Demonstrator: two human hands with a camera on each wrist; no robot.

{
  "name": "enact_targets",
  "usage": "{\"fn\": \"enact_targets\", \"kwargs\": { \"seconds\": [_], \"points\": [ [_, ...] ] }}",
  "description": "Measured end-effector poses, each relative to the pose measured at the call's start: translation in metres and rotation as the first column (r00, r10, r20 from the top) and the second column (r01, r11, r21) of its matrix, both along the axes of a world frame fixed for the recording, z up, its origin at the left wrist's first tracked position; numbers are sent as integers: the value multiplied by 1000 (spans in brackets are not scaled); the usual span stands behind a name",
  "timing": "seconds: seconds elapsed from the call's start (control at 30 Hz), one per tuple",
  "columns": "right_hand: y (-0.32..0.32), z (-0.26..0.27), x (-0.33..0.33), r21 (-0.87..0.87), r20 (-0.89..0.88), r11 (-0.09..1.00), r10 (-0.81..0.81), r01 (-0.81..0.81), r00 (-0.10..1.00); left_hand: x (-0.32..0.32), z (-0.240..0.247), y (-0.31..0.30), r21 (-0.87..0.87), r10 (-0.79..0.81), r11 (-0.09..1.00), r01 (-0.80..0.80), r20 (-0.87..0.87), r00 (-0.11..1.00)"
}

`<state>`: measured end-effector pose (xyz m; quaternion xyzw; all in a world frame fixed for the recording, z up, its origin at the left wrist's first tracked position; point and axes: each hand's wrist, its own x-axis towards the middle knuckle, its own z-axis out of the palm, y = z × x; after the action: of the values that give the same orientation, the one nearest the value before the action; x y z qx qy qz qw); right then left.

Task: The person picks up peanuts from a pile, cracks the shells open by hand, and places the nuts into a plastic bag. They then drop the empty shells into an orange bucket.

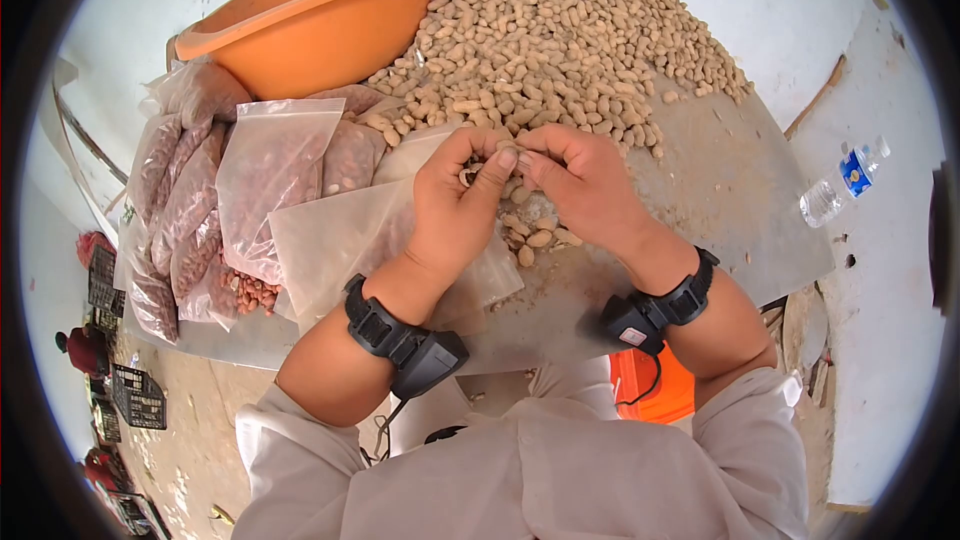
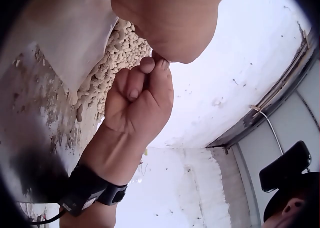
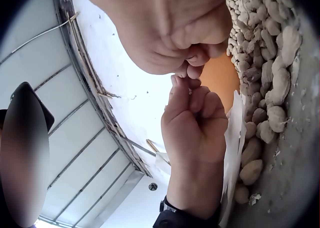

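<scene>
Over the front of the peanut pile (image 1: 540,30), my two hands meet at the fingertips. My left hand (image 1: 450,205) and right hand (image 1: 590,185) pinch a peanut (image 1: 510,146) between thumbs and index fingers, mostly hidden by the fingers. A bit of shell (image 1: 467,176) shows beside the left fingers. In the right wrist view the left hand (image 3: 195,128) has its other fingers curled toward the palm. Below the hands lie a few loose peanuts (image 1: 541,238) on the grey tabletop (image 1: 700,200). A flat clear plastic bag (image 1: 345,230) lies under the left forearm.
Filled bags of reddish peanut kernels (image 1: 185,190) are heaped at the left, with some kernels (image 1: 250,292) spilling out. An orange basin (image 1: 310,25) stands behind them. A water bottle (image 1: 845,182) is on the right. Black crates (image 1: 138,397) stand on the floor at left.
</scene>
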<state>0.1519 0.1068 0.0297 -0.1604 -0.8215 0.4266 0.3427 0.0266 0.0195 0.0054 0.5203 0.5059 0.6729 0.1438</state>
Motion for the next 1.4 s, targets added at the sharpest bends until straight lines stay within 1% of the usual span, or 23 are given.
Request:
{"fn": "enact_targets", "kwargs": {
  "seconds": [0.1,0.13,0.2,0.27,0.33,0.43,0.5,0.53,0.6,0.7,0.8,0.9,0.97,1.0,1.03,1.07,1.1,1.13,1.2,1.23,1.3,1.33,1.4],
  "points": [
    [1,-6,-1,17,-12,1000,0,0,1000,3,1,-1,-40,-7,999,11,100,995],
    [2,-7,-2,16,-14,1000,10,-10,1000,3,1,-1,-39,-9,999,13,100,995],
    [-1,-8,-3,-248,-93,966,51,-73,994,1,-1,-1,-37,-12,999,16,103,995],
    [-3,-9,-5,-476,-194,863,81,-166,978,3,0,-2,-43,-21,999,26,125,992],
    [-2,-12,-7,-646,-314,708,94,-285,945,4,0,-3,-31,-26,999,30,119,993],
    [-2,-14,-9,-714,-377,612,73,-340,923,6,0,-1,17,-48,999,47,98,994],
    [-3,-13,-9,-777,-416,492,68,-394,907,8,2,0,52,-81,996,75,129,988],
    [-3,-13,-9,-801,-436,428,62,-419,898,6,2,2,63,-7,998,8,-14,1000],
    [-1,-14,-9,-817,-448,383,50,-432,893,0,3,3,113,145,987,-117,-292,945],
    [2,-18,-9,-824,-458,356,39,-441,888,1,11,-4,129,175,983,-130,-453,874],
    [5,-23,-11,-839,-438,345,31,-421,898,-3,10,1,250,230,963,-101,-568,790],
    [3,-23,-11,-845,-433,335,31,-417,901,-8,8,1,179,182,979,-94,-577,796],
    [1,-20,-12,-841,-429,354,24,-409,903,-8,2,3,74,63,996,-40,-342,938],
    [1,-19,-12,-838,-422,374,16,-397,906,-8,0,3,28,9,1000,-3,-208,978],
    [0,-18,-11,-835,-415,394,8,-384,910,-8,0,3,-29,-66,997,66,-11,998],
    [0,-17,-11,-801,-395,478,34,-362,918,-9,1,2,-71,-128,987,144,190,973],
    [0,-16,-11,-759,-372,556,56,-338,927,-10,1,1,-96,-175,969,228,387,905],
    [2,-16,-11,-709,-346,632,76,-314,935,-11,0,2,-15,-235,957,291,547,803],
    [8,-14,-10,-611,-268,762,54,-213,962,-15,1,6,174,-349,917,360,787,508],
    [11,-14,-10,-551,-229,818,38,-162,973,-16,1,6,137,-302,923,360,839,453],
    [16,-12,-7,-576,-242,799,36,-173,970,-17,4,7,66,-198,928,367,920,337],
    [18,-11,-6,-588,-248,789,35,-179,968,-18,3,7,89,-222,921,380,920,323],
    [22,-5,-3,-376,-113,926,-15,-29,994,-20,1,6,135,-269,904,406,917,294]
  ]
}}
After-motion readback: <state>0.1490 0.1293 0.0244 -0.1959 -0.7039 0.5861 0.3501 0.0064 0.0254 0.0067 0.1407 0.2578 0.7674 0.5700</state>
